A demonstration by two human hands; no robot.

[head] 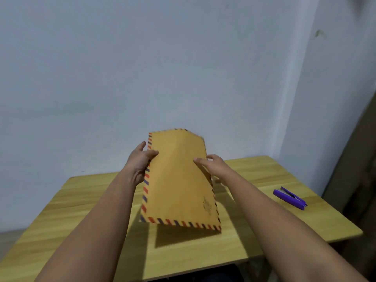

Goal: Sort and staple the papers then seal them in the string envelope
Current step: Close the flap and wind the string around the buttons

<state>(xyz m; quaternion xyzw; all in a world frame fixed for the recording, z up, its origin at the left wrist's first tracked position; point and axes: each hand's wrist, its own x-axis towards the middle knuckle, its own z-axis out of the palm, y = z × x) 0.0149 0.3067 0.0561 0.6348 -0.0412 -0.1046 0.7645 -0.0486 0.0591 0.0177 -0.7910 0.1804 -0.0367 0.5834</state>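
Presently the envelope (179, 180) is gripped above the desk (254, 174) by left hand (140, 161) and right hand (211, 165). Its long axis is directed away from the person, between both hands.

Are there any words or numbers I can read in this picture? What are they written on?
No text can be read anywhere.
Envelope: a dark round mark near its lower right corner, perhaps a stamp or print, too blurred to read.
Stapler: no label or brand shows.
Table and wall: no writing shows.
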